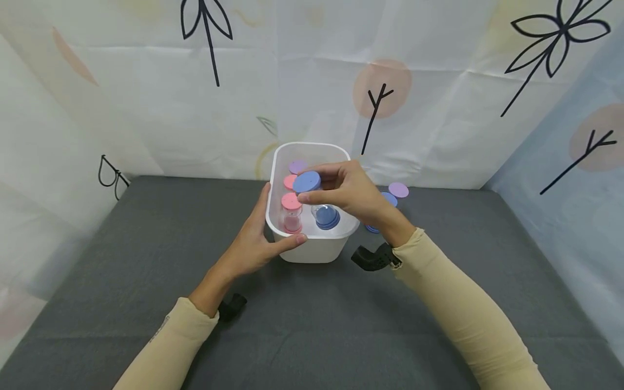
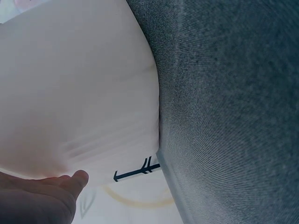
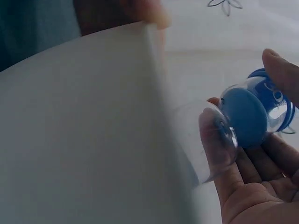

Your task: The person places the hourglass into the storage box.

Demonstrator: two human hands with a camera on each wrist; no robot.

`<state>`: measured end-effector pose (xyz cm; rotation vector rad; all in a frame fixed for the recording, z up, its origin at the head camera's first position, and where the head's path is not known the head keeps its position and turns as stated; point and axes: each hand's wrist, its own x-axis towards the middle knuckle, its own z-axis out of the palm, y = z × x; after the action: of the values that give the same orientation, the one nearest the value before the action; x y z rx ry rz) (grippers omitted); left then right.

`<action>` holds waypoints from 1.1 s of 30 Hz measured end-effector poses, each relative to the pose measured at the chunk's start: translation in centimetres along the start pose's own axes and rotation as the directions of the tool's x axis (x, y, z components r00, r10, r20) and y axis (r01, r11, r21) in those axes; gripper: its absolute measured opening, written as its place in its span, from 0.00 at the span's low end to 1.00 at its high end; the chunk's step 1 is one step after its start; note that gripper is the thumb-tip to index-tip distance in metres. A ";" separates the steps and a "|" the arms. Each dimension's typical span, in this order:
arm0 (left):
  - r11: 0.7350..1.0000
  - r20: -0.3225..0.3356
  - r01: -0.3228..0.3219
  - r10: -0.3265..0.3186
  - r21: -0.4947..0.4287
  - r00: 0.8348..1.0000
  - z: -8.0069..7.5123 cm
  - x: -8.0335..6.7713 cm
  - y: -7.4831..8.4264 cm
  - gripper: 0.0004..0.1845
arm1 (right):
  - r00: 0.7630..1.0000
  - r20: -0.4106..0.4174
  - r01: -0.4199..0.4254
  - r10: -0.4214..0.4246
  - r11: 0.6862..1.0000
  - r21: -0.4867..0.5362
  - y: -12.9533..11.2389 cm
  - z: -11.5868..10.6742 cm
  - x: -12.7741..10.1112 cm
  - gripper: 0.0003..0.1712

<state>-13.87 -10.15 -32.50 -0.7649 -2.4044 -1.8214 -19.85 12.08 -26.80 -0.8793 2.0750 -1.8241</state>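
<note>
A sand timer (image 1: pixel 307 182) with blue caps and clear bulbs is tilted over the white tub (image 1: pixel 312 250). My right hand (image 1: pixel 352 190) pinches it near its upper cap between thumb and fingers. In the right wrist view, blue sand (image 3: pixel 245 116) shows beside the printed cap; the tub wall partly hides the clear bulb. My left hand (image 1: pixel 251 246) rests against the tub's near left corner, fingers along the left side and thumb across the front. Inside the tub stand a pink sand timer (image 1: pixel 292 211), another pink-capped one (image 1: pixel 290 182) and a purple-capped one (image 1: pixel 298 166).
To the tub's right, partly behind my right forearm, are a purple cap (image 1: pixel 398 189) and blue caps (image 1: pixel 389 199). A dark grey cloth (image 1: pixel 312 336) covers the table. Patterned white sheets (image 1: pixel 312 97) hang at the back and sides.
</note>
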 end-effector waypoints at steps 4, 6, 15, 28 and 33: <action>1.000 -0.003 0.019 -0.018 0.012 1.000 0.0 -0.1 0.1 0.60 | 0.995 0.066 -0.069 0.073 0.996 -0.056 1.5 0.5 0.8 0.22; 1.000 -0.004 0.027 -0.027 0.010 1.000 0.0 -0.1 0.2 0.60 | 0.990 0.096 -0.094 0.104 0.990 -0.106 1.9 0.6 1.1 0.20; 1.000 0.005 0.019 -0.019 0.010 1.000 -0.1 -0.2 0.2 0.60 | 0.961 0.213 -0.095 0.177 0.933 -0.346 2.8 1.7 2.4 0.15; 1.000 -0.003 0.026 -0.026 -0.003 1.000 0.1 -0.1 0.0 0.60 | 0.941 0.284 -0.014 0.186 0.858 -0.514 3.4 2.5 2.8 0.10; 1.000 -0.001 0.023 -0.023 -0.001 1.000 0.1 -0.1 0.0 0.60 | 0.941 0.287 0.006 0.182 0.836 -0.549 3.5 2.4 2.7 0.13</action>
<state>-13.77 -10.09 -32.57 -0.7385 -2.4223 -1.8306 -21.58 8.70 -30.07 -1.1010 2.3816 -0.9424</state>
